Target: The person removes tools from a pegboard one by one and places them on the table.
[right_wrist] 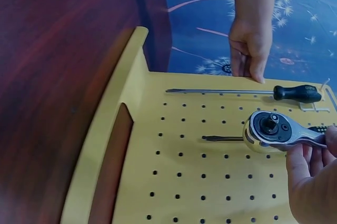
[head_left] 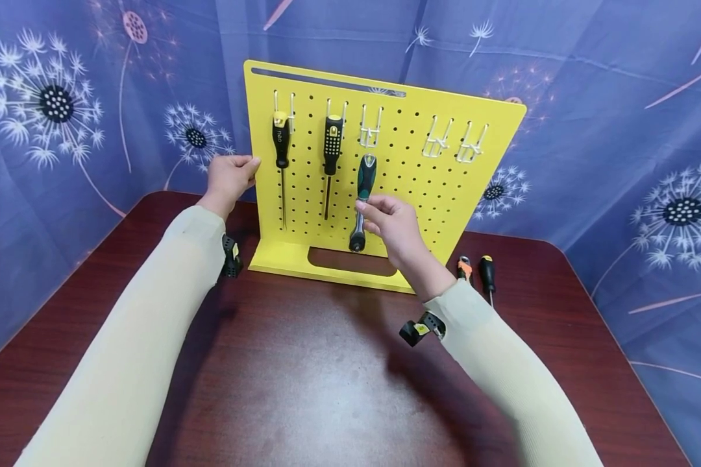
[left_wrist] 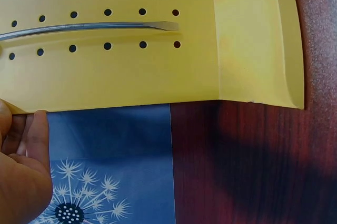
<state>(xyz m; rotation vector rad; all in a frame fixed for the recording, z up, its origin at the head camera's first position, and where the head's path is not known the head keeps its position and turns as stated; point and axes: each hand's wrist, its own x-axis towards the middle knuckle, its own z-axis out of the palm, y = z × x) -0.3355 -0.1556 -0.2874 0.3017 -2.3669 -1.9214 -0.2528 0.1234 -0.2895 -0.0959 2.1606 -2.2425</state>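
Observation:
A ratchet wrench with a dark green and black handle hangs head-down in front of the yellow pegboard. My right hand pinches its metal shank between thumb and fingers; the round ratchet head shows in the right wrist view. Its handle top sits just below a white wire hook that holds nothing. My left hand pinches the board's left edge. Two screwdrivers hang on the board: a black one with a yellow top at far left, and a checkered-grip one beside it.
Two more bare hooks are on the board's right side. Behind its right end, an orange-handled tool and a black and yellow screwdriver lie on the dark red table. A blue floral curtain hangs behind.

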